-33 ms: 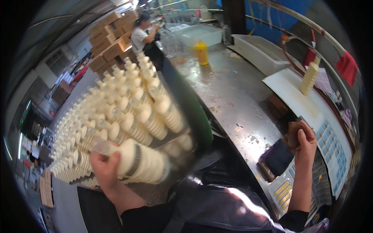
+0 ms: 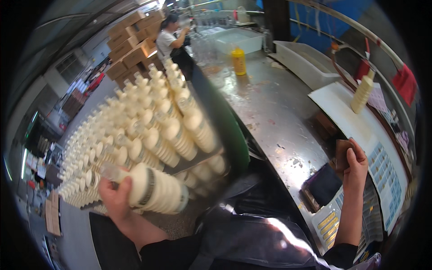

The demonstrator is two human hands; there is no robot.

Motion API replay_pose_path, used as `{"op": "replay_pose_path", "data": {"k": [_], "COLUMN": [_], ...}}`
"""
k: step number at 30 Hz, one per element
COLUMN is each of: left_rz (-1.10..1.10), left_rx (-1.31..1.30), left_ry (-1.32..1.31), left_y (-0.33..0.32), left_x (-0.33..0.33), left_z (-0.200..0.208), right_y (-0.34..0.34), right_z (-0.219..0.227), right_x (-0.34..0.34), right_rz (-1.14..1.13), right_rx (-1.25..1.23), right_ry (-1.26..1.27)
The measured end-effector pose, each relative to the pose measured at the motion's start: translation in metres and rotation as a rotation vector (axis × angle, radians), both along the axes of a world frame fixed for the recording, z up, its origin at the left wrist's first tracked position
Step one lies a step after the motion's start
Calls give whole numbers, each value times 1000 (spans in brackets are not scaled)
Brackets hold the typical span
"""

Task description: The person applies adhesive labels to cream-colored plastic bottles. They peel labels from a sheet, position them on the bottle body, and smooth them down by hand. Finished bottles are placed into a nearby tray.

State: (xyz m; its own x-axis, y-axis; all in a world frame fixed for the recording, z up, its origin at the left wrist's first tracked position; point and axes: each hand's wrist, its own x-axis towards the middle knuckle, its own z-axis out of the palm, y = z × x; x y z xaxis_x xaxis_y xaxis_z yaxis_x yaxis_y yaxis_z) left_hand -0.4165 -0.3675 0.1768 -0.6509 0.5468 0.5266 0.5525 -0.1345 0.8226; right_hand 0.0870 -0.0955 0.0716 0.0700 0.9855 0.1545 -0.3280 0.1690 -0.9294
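Note:
My left hand [image 2: 116, 198] is closed round the clear neck of a cream ribbed bottle [image 2: 157, 190], which lies tilted on its side in the air with its base toward the right. Close beyond it stand rows of similar cream bottles [image 2: 166, 132]. On the right, my right hand [image 2: 355, 164] pinches a small flat brown piece [image 2: 343, 153], whose exact kind I cannot make out. Just left of that hand is a dark, nearly black pad [image 2: 323, 183] in a wooden-edged holder. A sheet of yellow labels [image 2: 330, 225] lies near it.
A metal worktable [image 2: 270, 121] runs along the right, with a yellow bottle [image 2: 239, 61], a clear tub [image 2: 238, 41] and a long white tub [image 2: 306, 63]. A cream bottle [image 2: 362, 92] stands on a white board [image 2: 333, 96]. Cartons [image 2: 128, 47] and another person [image 2: 168, 40] are farther back.
My left hand and the cream bottle have shifted slightly left. The surroundings have moved a little to the right in the view. My right hand keeps its pinch on the brown piece.

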Motion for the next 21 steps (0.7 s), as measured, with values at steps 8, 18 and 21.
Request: {"op": "replay_pose_path", "data": {"k": [8, 18, 21], "left_rz": [917, 694, 605], "left_rx": [-518, -502, -465], "left_ry": [379, 256, 200], "left_y": [-92, -82, -77], "left_x": [-84, -209, -237], "left_z": [3, -60, -83], "right_y": [76, 97, 102], "right_z": [-2, -23, -31], "right_x": [-24, -20, -12], "right_rz": [102, 91, 82], "right_rx": [-66, -133, -144], "right_ry": [-38, -97, -90]}}
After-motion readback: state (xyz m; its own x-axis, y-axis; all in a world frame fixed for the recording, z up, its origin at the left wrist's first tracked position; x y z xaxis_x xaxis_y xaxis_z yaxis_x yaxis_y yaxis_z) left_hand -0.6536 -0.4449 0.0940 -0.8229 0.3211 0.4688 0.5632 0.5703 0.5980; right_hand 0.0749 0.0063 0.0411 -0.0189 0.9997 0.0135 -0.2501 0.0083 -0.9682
